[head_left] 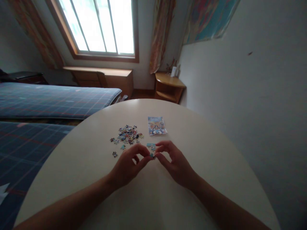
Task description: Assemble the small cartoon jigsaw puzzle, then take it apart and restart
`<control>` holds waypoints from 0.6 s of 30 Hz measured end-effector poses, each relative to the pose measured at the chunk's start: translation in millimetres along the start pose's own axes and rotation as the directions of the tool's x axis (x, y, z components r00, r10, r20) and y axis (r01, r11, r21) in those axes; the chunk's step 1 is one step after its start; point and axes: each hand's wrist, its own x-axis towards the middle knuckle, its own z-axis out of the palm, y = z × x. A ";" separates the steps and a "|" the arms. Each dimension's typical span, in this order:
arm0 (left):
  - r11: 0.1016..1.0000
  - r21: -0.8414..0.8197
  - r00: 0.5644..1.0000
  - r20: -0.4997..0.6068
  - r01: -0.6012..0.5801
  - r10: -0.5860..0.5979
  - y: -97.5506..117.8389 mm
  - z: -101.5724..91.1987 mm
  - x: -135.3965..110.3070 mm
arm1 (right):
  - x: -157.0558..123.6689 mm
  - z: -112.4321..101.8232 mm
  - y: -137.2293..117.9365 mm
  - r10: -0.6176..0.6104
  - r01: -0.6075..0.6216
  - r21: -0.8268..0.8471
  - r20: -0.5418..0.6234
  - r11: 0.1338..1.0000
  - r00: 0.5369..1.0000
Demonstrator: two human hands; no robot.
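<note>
My left hand (pixel 130 163) pinches a small teal puzzle piece (pixel 152 155) between thumb and forefinger, just above the table. My right hand (pixel 175 161) is close beside it; its thumb tip is at the piece's right edge, and its fingers are apart from the thumb. Beyond the fingertips lie a few joined light-blue puzzle pieces (pixel 151 145), partly hidden by the right forefinger. A loose heap of puzzle pieces (pixel 128 134) is behind my left hand. Stray pieces, such as a dark one (pixel 114 154), rest to the left.
A colourful printed picture sheet (pixel 156 125) lies beyond the joined pieces on the round white table (pixel 216 166). Beds with plaid covers (pixel 52 99) stand at the left. A wooden desk (pixel 118 72) and corner shelf (pixel 171 80) are at the back; a white wall (pixel 240 89) rises at the right.
</note>
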 end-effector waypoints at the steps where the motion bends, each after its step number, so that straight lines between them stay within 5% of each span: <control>1: 1.000 -0.014 1.000 0.006 0.011 -0.011 -0.2 0.4 -0.5 | 0.2 0.2 0.2 0.022 -0.022 0.014 -0.001 1.000 1.000; 7: 0.999 0.032 0.998 0.054 0.010 -0.011 -0.1 0.2 0.1 | 0.4 0.1 0.4 0.105 -0.104 0.039 -0.018 0.994 0.994; 18: 0.999 0.036 1.000 -0.025 -0.009 0.010 3.9 -1.8 0.8 | -1.4 -1.2 -1.6 -0.046 0.046 -0.020 -0.011 0.999 0.999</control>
